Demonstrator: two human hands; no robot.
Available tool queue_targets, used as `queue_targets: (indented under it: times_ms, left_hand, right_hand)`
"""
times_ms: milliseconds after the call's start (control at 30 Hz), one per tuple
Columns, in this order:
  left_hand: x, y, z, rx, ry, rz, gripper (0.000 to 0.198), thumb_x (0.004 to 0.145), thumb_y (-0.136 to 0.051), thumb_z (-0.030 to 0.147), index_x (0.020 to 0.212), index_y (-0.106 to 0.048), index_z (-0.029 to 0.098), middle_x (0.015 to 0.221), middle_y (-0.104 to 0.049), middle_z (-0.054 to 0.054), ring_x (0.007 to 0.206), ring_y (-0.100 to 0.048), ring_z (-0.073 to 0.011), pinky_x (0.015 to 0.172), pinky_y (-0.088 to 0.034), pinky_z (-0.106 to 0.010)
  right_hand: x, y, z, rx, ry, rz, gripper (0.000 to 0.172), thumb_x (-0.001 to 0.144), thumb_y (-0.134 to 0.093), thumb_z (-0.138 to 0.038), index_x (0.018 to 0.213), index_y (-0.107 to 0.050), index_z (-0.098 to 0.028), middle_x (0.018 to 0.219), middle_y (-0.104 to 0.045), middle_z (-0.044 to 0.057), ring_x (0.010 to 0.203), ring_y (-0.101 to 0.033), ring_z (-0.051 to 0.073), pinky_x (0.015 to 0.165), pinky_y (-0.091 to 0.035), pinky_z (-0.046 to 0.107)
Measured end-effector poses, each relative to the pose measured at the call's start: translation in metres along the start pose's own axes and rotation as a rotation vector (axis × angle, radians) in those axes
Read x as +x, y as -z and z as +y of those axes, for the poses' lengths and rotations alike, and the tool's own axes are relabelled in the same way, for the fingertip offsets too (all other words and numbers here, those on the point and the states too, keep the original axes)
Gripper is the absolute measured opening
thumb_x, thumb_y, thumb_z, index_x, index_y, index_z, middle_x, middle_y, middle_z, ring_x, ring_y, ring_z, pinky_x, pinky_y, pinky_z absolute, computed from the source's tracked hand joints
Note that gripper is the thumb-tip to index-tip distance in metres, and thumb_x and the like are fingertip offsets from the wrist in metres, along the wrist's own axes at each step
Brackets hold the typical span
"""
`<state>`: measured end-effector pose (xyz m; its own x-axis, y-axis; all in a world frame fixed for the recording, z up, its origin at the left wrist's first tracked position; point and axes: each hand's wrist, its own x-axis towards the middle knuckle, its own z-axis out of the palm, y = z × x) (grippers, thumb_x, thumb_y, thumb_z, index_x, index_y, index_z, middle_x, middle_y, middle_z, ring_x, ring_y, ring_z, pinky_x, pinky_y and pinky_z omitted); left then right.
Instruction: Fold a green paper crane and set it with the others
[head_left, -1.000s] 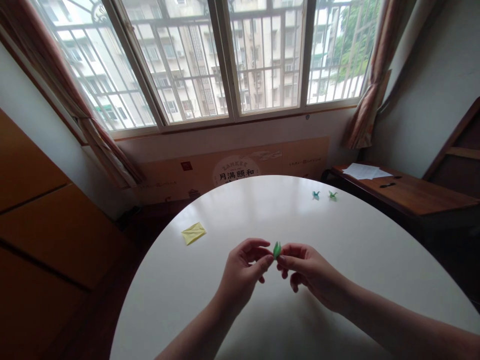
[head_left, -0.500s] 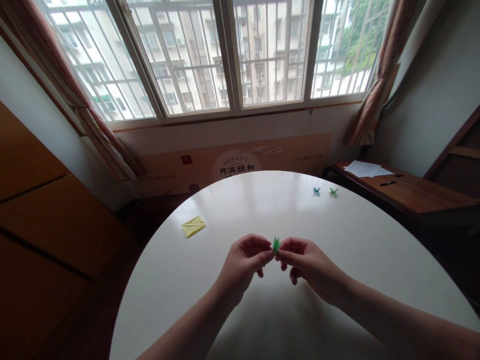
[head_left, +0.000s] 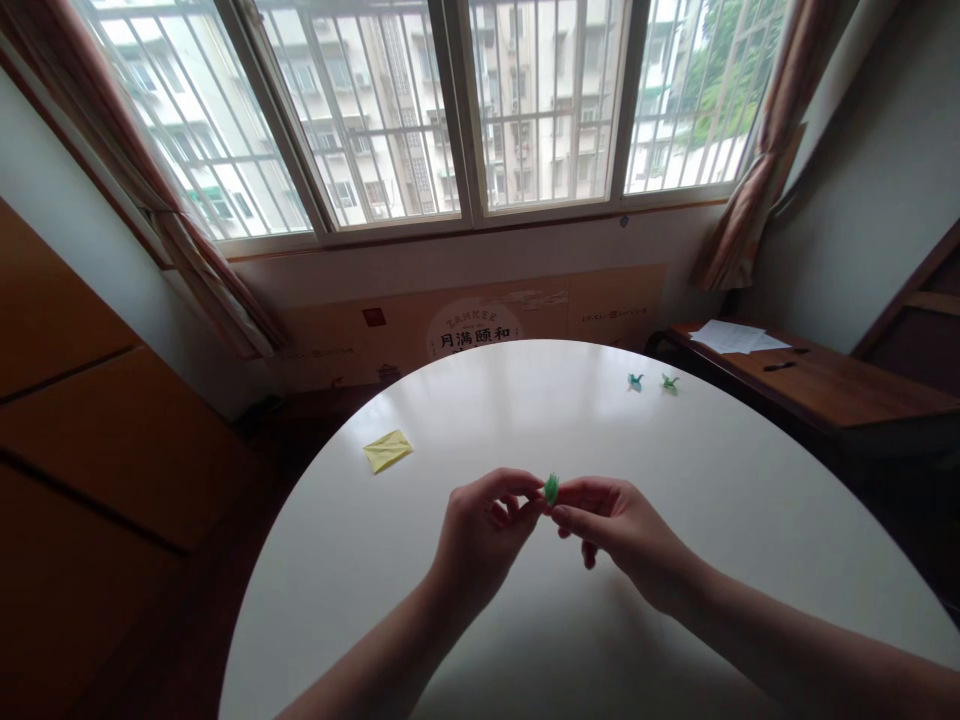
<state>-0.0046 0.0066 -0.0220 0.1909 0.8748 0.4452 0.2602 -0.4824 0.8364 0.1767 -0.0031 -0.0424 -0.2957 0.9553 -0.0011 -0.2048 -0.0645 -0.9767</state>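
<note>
Between my fingertips, above the middle of the white table [head_left: 360, 580], is a small folded green paper [head_left: 552, 489] with pointed tips upward. My left hand [head_left: 484, 525] pinches it from the left, thumb and index finger closed on its lower edge. From the right, my right hand [head_left: 619, 530] pinches the same paper between thumb and index finger, its other fingers curled below. The fingertips hide part of the folds. Two small origami cranes stand toward the far right of the table: a blue-green crane [head_left: 635, 381] and a green crane [head_left: 670, 383].
A yellow folded paper packet [head_left: 388, 452] lies on the table's left side. Beyond the round edge at right, a wooden bench [head_left: 832, 385] carries white paper sheets [head_left: 739, 337]. A barred window [head_left: 540, 110] and a printed cardboard panel [head_left: 615, 300] are behind the table.
My left hand has turned, drawing its thumb back and curling its fingers at the green paper. The paper has tilted slightly and looks more compact. Both hands stay in nearly the same place.
</note>
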Motion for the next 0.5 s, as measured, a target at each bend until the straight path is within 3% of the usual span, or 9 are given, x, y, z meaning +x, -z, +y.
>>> queue_targets:
  times_ms: [133,233,367,500]
  left_hand:
    - [-0.003,0.001,0.005,0.19,-0.243,0.012,0.008,0.083,-0.069,0.011,0.087,-0.072,0.018,0.073,-0.071,-0.001,0.056,-0.059,-0.009,0.054,-0.05,-0.019]
    - [-0.004,0.002,0.008,0.252,-0.344,0.038,0.006,0.084,-0.07,0.013,0.087,-0.07,0.019,0.071,-0.07,0.0,0.057,-0.059,-0.0096,0.055,-0.05,-0.02]
    - [-0.005,0.003,0.01,0.293,-0.298,0.072,0.008,0.083,-0.072,0.016,0.091,-0.071,0.018,0.077,-0.072,-0.003,0.058,-0.06,-0.0109,0.053,-0.051,-0.021]
    - [-0.007,0.004,0.012,0.286,-0.188,0.014,0.013,0.085,-0.07,0.021,0.097,-0.075,0.019,0.089,-0.074,-0.008,0.062,-0.063,-0.0128,0.05,-0.053,-0.021]
  right_hand:
    - [-0.003,-0.003,0.003,-0.002,0.06,0.041,0.027,0.076,-0.083,-0.037,0.095,-0.079,-0.018,0.075,-0.069,0.006,0.069,-0.06,0.015,0.046,-0.046,0.018]
    - [-0.004,-0.005,0.001,0.008,0.076,0.059,0.028,0.076,-0.083,-0.04,0.09,-0.079,-0.017,0.074,-0.068,0.006,0.069,-0.06,0.016,0.046,-0.047,0.019]
    - [-0.004,-0.009,-0.001,0.028,0.095,0.089,0.03,0.073,-0.084,-0.043,0.087,-0.078,-0.018,0.076,-0.068,0.006,0.07,-0.06,0.016,0.046,-0.046,0.019]
    - [-0.005,-0.012,-0.001,0.042,0.11,0.112,0.031,0.072,-0.085,-0.045,0.085,-0.077,-0.018,0.077,-0.068,0.006,0.07,-0.06,0.017,0.046,-0.046,0.02]
